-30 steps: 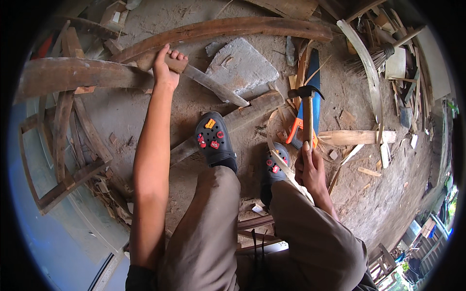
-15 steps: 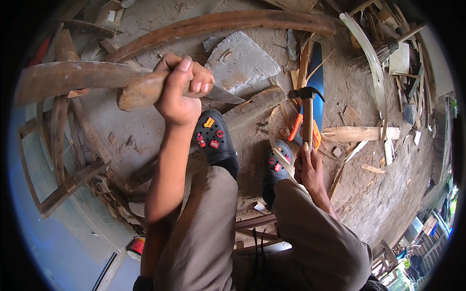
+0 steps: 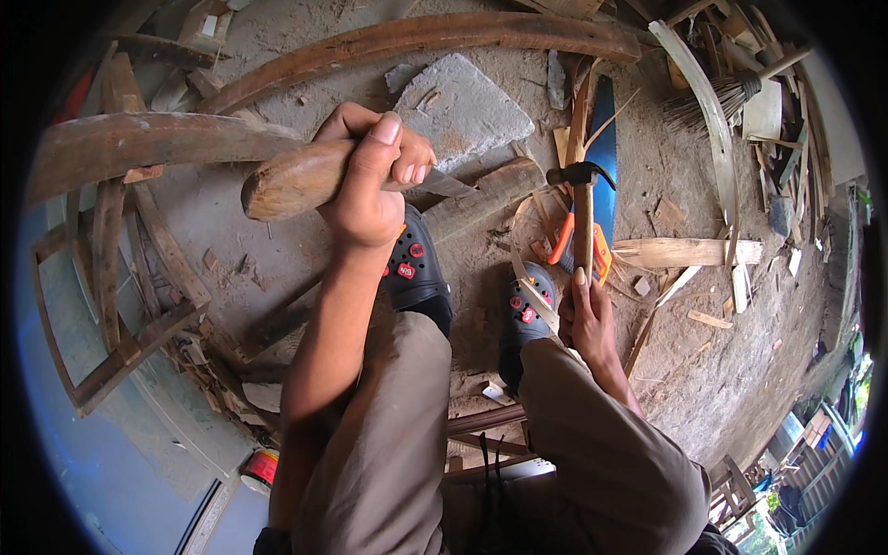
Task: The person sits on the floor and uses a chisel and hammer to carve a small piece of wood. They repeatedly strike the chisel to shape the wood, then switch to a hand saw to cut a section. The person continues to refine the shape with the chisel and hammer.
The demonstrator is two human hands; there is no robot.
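Observation:
My left hand [image 3: 375, 180] is closed around the thick wooden handle of a bladed tool [image 3: 301, 180]. Its pointed metal blade [image 3: 449, 186] reaches right, with the tip over or against a thick wood beam [image 3: 499, 192]; contact is unclear. Whether it is a chisel or a knife does not show. In my right hand [image 3: 589, 310] is a claw hammer [image 3: 582, 217], gripped low on its wooden handle, with the black head pointing away from me. Beneath the hammer lies a handsaw [image 3: 603, 148] with an orange handle and a blue blade or cover.
A grey stone slab [image 3: 472, 106] lies beyond the beam, and a long curved timber [image 3: 416, 42] behind it. A wooden frame [image 3: 120, 370] stands at left. Scrap wood and a twig broom [image 3: 731, 97] are at right. My shoes [image 3: 416, 264] flank the near work area.
My left hand and the bladed tool have shifted a little to the right and slightly nearer. The hammer and my right hand have barely moved.

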